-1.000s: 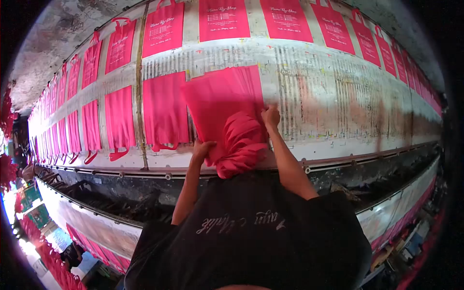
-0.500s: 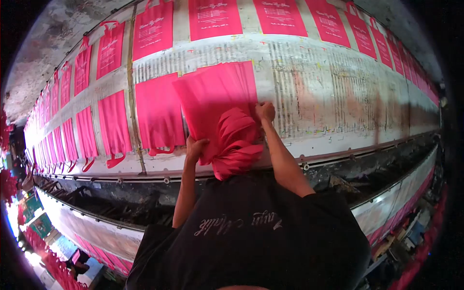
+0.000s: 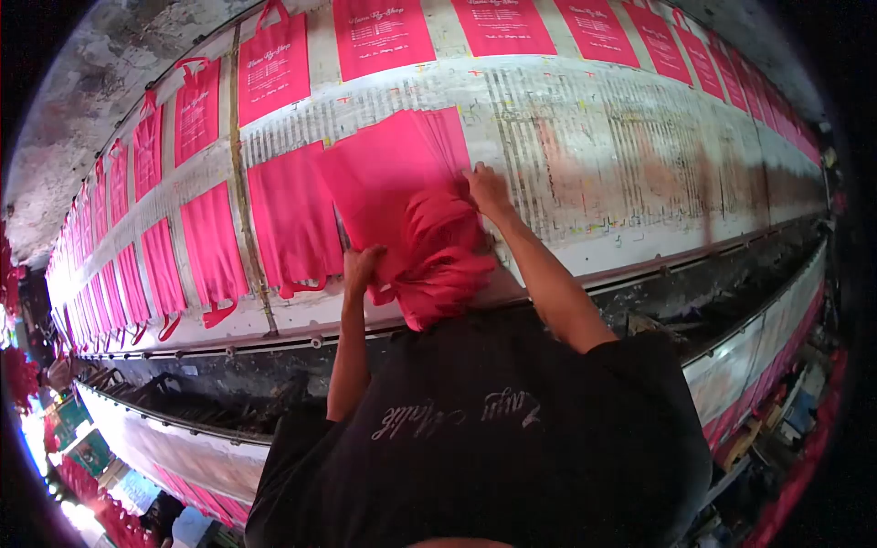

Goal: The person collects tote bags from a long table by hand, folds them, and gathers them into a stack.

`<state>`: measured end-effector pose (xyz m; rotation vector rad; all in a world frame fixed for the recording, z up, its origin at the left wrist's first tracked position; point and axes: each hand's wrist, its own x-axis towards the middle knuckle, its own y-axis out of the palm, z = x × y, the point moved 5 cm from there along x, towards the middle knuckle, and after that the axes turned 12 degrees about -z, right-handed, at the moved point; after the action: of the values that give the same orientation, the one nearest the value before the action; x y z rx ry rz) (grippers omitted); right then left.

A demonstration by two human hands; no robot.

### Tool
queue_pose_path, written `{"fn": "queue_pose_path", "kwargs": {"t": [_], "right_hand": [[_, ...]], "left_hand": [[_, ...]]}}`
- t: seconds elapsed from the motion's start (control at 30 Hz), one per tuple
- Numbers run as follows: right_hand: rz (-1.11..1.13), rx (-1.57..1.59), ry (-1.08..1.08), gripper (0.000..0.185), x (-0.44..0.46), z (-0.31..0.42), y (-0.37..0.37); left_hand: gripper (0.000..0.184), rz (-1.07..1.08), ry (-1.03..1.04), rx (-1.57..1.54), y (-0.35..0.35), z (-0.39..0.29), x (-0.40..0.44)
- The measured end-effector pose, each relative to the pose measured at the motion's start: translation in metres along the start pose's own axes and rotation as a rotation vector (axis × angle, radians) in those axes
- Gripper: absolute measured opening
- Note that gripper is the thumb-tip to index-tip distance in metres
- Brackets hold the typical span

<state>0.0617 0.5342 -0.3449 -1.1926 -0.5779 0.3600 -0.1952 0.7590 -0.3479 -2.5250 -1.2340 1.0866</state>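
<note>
A thick stack of pink tote bags lies slanted over the table in front of me, its far right edges fanned apart. My left hand is closed on the left edge of the stack near its lower end. With fingers bent in a pinch, my right hand grips a bag edge on the right side. The bunched pink handles bulge between my hands, against my black shirt. Just left of the stack, a flat pink bag lies with its handle towards me, partly covered by the stack's edge.
On the long white table, stained with dark stripes, more pink bags run in a row to the left. Along the far side lie printed bags with white lettering. A metal rail edges the near side, above a dark gap.
My right hand has moved slightly up the bag edge, away from me. The fanned bags, blurred before, now look stiller and sharper. The whole view has shifted a little.
</note>
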Motion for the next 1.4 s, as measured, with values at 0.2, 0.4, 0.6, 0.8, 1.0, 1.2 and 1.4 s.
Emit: {"fn": "queue_pose_path", "kwargs": {"t": [0.2, 0.4, 0.6, 0.8, 1.0, 1.2, 1.4], "right_hand": [[-0.468, 0.051, -0.089, 0.025, -0.052, 0.001, 0.006], [0.218, 1.041, 0.311, 0.028, -0.064, 0.033, 0.013], [0.368, 1.230, 0.139, 0.027, -0.062, 0.104, -0.048], [0.191, 1.092, 0.112, 0.035, -0.066, 0.049, -0.146], [0.110, 1.219, 0.334, 0.029, -0.022, -0.144, -0.209], [0.154, 0.770, 0.655, 0.028, -0.050, -0.319, -0.098], [-0.049, 0.369, 0.489, 0.023, -0.052, -0.312, -0.164]], "left_hand": [[0.022, 0.356, -0.250, -0.489, -0.004, 0.019, 0.022], [0.033, 0.432, -0.242, -0.768, -0.055, 0.119, 0.092], [0.027, 0.127, 0.018, -0.050, -0.111, 0.059, -0.002], [0.024, -0.044, -0.030, -0.213, -0.035, -0.072, -0.177], [0.022, 0.123, 0.266, -0.325, 0.084, -0.075, -0.175], [0.015, 0.382, -0.028, -0.029, 0.278, -0.048, -0.085], [0.018, 0.272, -0.140, -0.167, 0.294, -0.044, -0.124]]}}
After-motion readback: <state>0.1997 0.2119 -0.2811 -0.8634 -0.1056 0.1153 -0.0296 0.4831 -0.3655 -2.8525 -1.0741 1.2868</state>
